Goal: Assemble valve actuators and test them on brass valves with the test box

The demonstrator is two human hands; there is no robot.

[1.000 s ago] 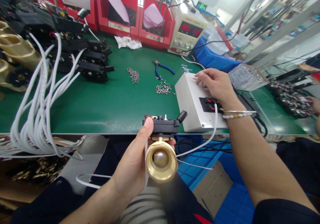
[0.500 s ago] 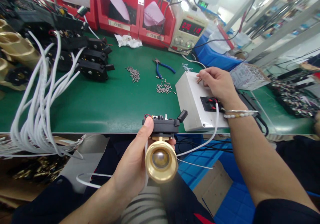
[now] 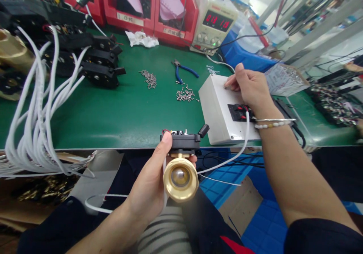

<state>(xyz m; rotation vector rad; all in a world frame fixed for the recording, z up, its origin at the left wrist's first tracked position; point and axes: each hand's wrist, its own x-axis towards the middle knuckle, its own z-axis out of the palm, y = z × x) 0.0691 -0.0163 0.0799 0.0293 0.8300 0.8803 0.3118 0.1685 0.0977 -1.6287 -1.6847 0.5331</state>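
Note:
My left hand [image 3: 149, 187] is wrapped round a brass valve [image 3: 180, 179] with a black actuator housing [image 3: 181, 142] on top, held below the bench's front edge with the valve's open end facing me. A white cable [image 3: 241, 142] runs from the valve up to the red and black terminals [image 3: 239, 112] on a white box [image 3: 219, 110]. My right hand [image 3: 249, 87] rests on the far top of that box, fingers curled and pinched on something small I cannot make out.
Green bench mat [image 3: 127, 106] with piles of small screws [image 3: 185, 95], blue-handled pliers [image 3: 183, 72], black actuator housings [image 3: 96, 66] and a bundle of white cables [image 3: 36, 106] at left. Red bins [image 3: 133, 4] and a power supply [image 3: 214, 25] stand behind.
The power supply's reading has changed. My right hand has shifted a little on the box, its thumb now raised. The valve stays in my left hand.

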